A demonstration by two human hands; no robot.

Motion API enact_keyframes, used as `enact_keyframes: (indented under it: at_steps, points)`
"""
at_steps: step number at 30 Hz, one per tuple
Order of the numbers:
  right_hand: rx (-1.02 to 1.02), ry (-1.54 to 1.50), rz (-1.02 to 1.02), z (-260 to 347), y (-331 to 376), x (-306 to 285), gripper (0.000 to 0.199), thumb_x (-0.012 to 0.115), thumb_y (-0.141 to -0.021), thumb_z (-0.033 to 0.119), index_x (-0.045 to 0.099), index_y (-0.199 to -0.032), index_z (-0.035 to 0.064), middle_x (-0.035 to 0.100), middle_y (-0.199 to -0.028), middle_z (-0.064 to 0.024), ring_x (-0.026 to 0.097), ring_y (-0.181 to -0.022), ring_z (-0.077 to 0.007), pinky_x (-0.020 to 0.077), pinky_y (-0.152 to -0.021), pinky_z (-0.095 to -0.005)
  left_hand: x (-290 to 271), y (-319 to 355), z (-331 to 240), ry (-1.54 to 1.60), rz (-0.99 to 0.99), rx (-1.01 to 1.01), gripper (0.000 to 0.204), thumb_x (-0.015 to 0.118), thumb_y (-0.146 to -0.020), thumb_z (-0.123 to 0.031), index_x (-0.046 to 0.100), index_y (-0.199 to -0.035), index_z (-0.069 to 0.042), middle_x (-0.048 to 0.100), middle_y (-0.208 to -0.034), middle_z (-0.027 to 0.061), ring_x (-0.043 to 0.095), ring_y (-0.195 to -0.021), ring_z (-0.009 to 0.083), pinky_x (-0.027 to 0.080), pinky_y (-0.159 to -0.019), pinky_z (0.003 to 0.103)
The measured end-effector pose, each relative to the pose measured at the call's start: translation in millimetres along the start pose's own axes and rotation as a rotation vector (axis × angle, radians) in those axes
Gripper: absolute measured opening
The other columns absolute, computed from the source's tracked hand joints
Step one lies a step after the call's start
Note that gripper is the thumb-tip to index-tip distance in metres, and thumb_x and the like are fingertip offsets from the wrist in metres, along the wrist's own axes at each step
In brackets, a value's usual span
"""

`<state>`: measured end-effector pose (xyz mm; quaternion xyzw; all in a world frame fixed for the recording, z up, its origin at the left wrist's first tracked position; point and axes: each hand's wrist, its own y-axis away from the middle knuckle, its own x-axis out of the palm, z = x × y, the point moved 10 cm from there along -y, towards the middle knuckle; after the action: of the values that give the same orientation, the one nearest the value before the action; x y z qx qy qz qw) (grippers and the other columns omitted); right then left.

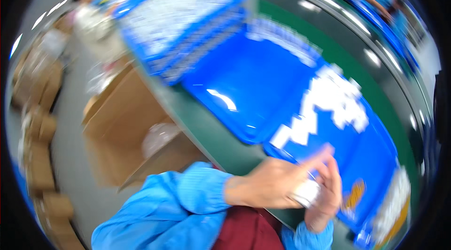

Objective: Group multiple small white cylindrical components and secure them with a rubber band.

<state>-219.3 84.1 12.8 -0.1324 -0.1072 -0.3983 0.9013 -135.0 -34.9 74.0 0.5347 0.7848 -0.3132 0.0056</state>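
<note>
Frame motion-blurred. Left hand (272, 182) and right hand (326, 198) meet at 5 o'clock, both grips clamped on small white piece (307, 192) between fingers. Blue tray (253, 85) on green tabletop (211, 132) at 12 o'clock, white pieces (333, 99) heaped at 2 o'clock. Cardboard box (127, 118) at 9 o'clock.

Motion-blurred frame. Empty blue tray (244, 85) on green tabletop (211, 132), second blue tray (371, 156) beside it with a pile of white pieces (333, 104). Stacked blue trays (188, 24) behind. Open cardboard box (127, 128) on floor, left.
</note>
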Motion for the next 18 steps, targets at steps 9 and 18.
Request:
enact_keyframes:
  at_steps: [9,18]
  points:
    - [-0.306,0.681,0.043,67.1,14.1,3.0,0.042,0.082,-0.071,0.01,0.061,-0.107,0.0049,0.062,-0.101,-0.012,0.058,-0.092,-0.0308,0.0444,-0.084,-0.0405,80.1,-9.6,9.9,-0.108,0.311,-0.075,0.099,0.076,-0.075,-0.013,0.025,-0.159,-0.006,0.066,-0.069,0.0125,0.069,-0.064,0.0327,0.051,-0.057,0.041]
    - [-0.078,0.881,-0.47,125.1,101.2,-121.8,0.04,0.079,-0.082,0.012,0.06,-0.116,0.0055,0.063,-0.113,-0.0111,0.062,-0.104,-0.0256,0.0493,-0.092,-0.0386,127.3,-10.6,-26.1,-0.003,0.478,0.028,0.113,0.092,-0.064,-0.015,0.028,-0.155,0.001,0.059,-0.127,0.0191,0.063,-0.11,0.0323,0.05,-0.097,0.043]
